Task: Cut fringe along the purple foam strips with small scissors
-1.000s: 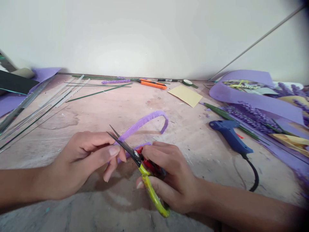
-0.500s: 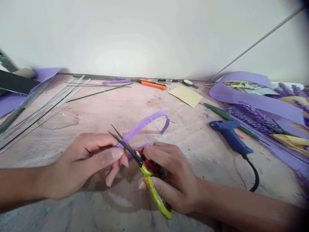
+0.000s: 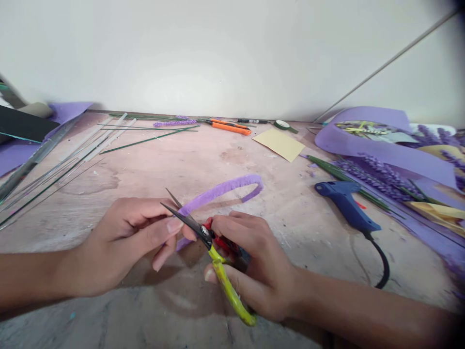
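Between the thumb and fingers of my left hand (image 3: 132,247) is pinched a long purple foam strip (image 3: 221,188). From there it arcs away to the right and curls back, and another stretch of it shows below the fingers. One edge of the strip looks finely fringed. My right hand (image 3: 254,261) is closed around scissors (image 3: 227,286) with yellow and red handles. Their dark blades are parted and point up-left, crossing the strip right beside my left thumb. Part of the handles is hidden by my right fingers.
A blue glue gun (image 3: 347,203) lies at right near purple lavender stems (image 3: 385,179) and purple sheets (image 3: 378,150). Toward the back are an orange cutter knife (image 3: 230,127), a yellow paper (image 3: 279,144) and a tape roll (image 3: 281,124). Wires and clear sticks (image 3: 112,138) lie at left.
The strip's loop has sunk lower and reaches slightly farther right. Both hands and the scissors have shifted a little to the left.
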A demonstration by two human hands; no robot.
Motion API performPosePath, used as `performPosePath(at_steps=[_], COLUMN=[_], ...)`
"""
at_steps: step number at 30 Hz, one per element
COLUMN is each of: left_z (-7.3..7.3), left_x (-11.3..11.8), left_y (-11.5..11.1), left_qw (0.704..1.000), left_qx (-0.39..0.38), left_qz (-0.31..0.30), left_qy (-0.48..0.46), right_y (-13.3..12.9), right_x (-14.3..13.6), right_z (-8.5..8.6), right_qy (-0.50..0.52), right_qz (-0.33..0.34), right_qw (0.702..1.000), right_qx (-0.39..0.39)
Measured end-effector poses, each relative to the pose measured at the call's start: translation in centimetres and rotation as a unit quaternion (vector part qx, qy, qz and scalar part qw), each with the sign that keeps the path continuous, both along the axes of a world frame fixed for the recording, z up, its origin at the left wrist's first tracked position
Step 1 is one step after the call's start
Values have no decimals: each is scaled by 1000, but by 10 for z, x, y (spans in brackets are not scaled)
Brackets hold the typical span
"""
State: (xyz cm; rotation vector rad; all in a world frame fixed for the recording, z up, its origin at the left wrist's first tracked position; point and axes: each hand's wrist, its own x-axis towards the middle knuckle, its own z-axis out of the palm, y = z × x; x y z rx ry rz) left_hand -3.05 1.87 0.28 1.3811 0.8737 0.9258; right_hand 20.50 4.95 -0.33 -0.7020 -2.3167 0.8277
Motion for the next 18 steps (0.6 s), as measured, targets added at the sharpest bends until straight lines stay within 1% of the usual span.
performPosePath(at_steps=[9, 15, 18], left_z=[3, 4, 4], left_x=[-1, 0, 0], left_y=[1, 2, 2], left_qw=[1000, 999, 999], left_qx=[1, 15, 10], left_qz=[-1, -43, -27], left_qy=[17, 23, 22], right_y=[1, 2, 1], right_x=[2, 1, 3], right_z=[-4, -2, -1], right_qy=[23, 27, 21], right_qz=[9, 22, 17], right_qw=[999, 999, 999], right_qx=[35, 37, 39])
